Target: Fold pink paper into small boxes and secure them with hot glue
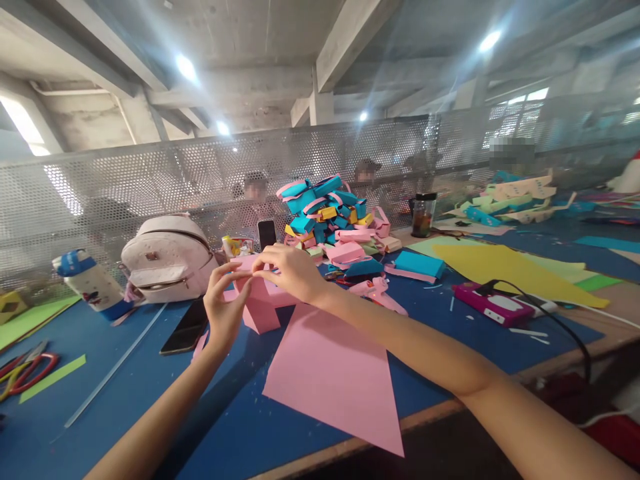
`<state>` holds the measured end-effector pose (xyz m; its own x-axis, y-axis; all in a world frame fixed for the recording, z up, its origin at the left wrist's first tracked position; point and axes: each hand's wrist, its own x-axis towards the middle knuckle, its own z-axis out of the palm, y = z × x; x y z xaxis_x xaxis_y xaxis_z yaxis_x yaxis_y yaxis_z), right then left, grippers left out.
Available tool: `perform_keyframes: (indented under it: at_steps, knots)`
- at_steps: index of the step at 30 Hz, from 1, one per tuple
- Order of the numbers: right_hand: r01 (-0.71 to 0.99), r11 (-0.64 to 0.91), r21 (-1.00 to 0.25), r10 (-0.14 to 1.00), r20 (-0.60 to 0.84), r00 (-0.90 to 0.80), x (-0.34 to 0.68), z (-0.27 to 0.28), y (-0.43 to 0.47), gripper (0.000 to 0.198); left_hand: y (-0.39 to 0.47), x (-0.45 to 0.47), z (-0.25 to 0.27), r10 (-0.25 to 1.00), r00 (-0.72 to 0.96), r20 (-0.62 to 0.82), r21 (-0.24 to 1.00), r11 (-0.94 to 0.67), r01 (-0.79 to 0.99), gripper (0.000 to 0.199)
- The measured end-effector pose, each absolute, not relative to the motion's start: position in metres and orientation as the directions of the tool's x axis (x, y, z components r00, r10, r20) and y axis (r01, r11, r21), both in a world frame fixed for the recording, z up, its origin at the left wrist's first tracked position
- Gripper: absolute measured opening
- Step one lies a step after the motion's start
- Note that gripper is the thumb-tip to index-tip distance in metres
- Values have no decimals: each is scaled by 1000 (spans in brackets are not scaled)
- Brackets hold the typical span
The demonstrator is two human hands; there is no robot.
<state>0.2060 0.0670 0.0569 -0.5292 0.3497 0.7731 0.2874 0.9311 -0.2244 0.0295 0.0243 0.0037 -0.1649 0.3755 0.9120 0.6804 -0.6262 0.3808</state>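
Observation:
Both hands pinch the upper part of a folded pink paper box (261, 313) that stands on the blue table mat. My left hand (223, 303) has its thumb and fingers closed on the box's left top edge. From the right, my right hand (287, 270) grips the top edge with bent fingers, close to the left fingertips. Parts of the box's top are hidden behind the fingers. A flat pink paper sheet (333, 373) lies under my right forearm. Beyond the right wrist is a pink glue gun (379, 293).
A pile of blue and pink paper boxes (340, 220) rises behind. A white backpack (167, 260), a bottle (93, 283) and a dark phone (185, 328) sit left, scissors (30, 370) farther left. Right are a magenta box (493, 303) with a cable and yellow paper (520, 270).

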Motion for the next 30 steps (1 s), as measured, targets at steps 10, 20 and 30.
perform_keyframes:
  at_steps: [10,20,30]
  knots:
    - [323,919,-225,367,786,-498,200,44,75,5,31,27,-4,407,-209,889,441,-641,629,26]
    - [391,912,-122,328,788,-520,197,43,71,5,25,30,2,389,-106,915,356,-657,664,12]
    - [204,914,-351,406,800,-442,194,37,77,5,23,31,6,360,-102,927,335,-679,653,2]
